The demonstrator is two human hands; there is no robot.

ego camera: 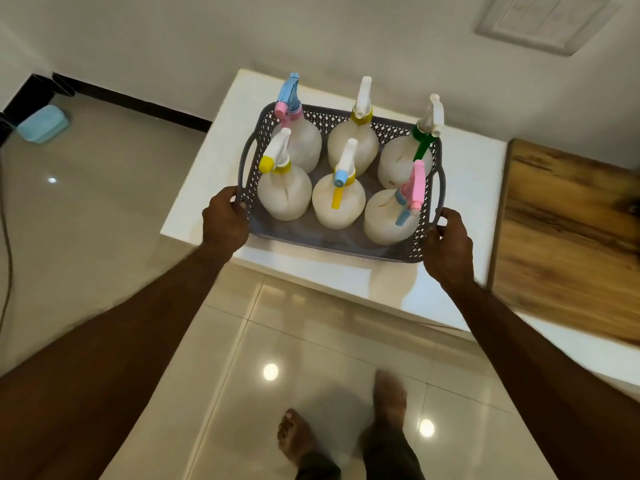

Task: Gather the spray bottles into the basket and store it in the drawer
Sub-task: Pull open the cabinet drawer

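A grey perforated basket [332,242] sits over the near part of a white counter [474,174]. Several white spray bottles stand upright inside it in two rows, among them one with a yellow nozzle [284,188] at the front left and one with a pink trigger head [391,216] at the front right. My left hand [225,220] grips the basket's left rim near the handle. My right hand [448,244] grips the right rim at the front corner. I cannot tell whether the basket rests on the counter or is lifted. No drawer shows.
A wooden surface [568,237] adjoins the counter on the right. Glossy floor tiles [311,341] lie below, with my bare feet [294,434] at the bottom. A blue object [43,124] lies on the floor at far left, beside a dark cable.
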